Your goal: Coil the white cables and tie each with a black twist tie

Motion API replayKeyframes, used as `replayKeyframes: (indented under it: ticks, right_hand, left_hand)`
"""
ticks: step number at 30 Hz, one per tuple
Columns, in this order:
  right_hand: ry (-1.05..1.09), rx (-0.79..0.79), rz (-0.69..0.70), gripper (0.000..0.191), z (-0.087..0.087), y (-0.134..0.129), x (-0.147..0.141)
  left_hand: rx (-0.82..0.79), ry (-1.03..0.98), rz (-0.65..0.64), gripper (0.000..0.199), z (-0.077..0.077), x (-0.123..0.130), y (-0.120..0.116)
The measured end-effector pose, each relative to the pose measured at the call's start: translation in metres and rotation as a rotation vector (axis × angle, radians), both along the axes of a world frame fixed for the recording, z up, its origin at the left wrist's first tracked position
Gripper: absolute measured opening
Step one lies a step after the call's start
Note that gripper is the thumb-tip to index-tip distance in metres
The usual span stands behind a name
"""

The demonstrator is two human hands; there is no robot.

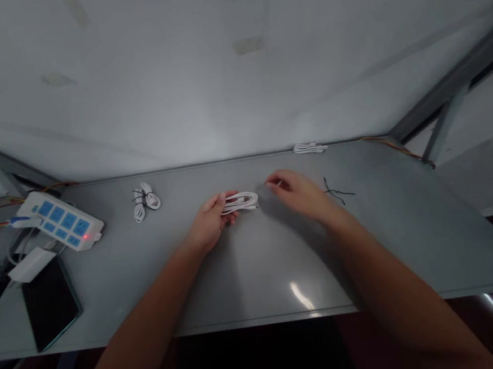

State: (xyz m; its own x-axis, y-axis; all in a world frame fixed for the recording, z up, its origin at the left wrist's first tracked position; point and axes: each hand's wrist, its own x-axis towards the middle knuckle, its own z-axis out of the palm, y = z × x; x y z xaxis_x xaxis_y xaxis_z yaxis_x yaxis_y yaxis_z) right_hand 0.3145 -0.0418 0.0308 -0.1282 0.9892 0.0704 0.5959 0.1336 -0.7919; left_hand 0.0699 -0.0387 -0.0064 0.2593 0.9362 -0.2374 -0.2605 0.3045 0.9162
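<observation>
A coiled white cable (244,200) is gripped in my left hand (209,216), its loops reaching out to the right past my thumb and fingers. A white plug end shows within the coil. Just right of it, apart from the coil, my right hand (295,193) is held above the table with its fingers pinched together. A small pale bit shows at those fingertips, too small to name. Several black twist ties (334,191) lie on the table beyond my right hand. Two bundled white cables (145,201) with black ties rest to the left.
Another folded white cable (309,148) lies by the back wall. At left on the grey table (259,279) are a power strip (63,221) with a lit red light, a white adapter (32,264) and a dark tablet (52,302). Metal frame bars flank both sides.
</observation>
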Motion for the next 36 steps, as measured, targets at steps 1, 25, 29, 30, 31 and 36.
replayKeyframes:
  ticks: [1, 25, 29, 30, 31, 36]
  right_hand:
    - [-0.154, 0.038, -0.08, 0.012, 0.004, 0.003, 0.016]
    - [-0.443, -0.506, -0.461, 0.027, 0.017, 0.013, 0.102]
    - [-0.06, -0.351, -0.422, 0.01, 0.029, 0.001, 0.089]
    - [0.059, -0.309, -0.353, 0.01, 0.031, -0.001, 0.08]
    - [0.203, -0.25, -0.263, 0.01, 0.031, -0.002, 0.07]
    - [0.371, -0.186, 0.061, 0.021, 0.012, -0.009, 0.004]
  left_hand:
    - [-0.009, 0.01, 0.022, 0.032, -0.002, -0.001, 0.002]
    - [-0.037, 0.062, 0.074, 0.028, -0.004, -0.007, 0.006]
    - [-0.037, 0.068, 0.075, 0.028, -0.004, -0.006, 0.006]
    - [-0.041, 0.072, 0.077, 0.029, -0.004, -0.005, 0.006]
    - [-0.044, 0.077, 0.08, 0.029, -0.004, -0.005, 0.007]
    - [-0.022, 0.094, 0.124, 0.028, -0.004, -0.005, 0.007]
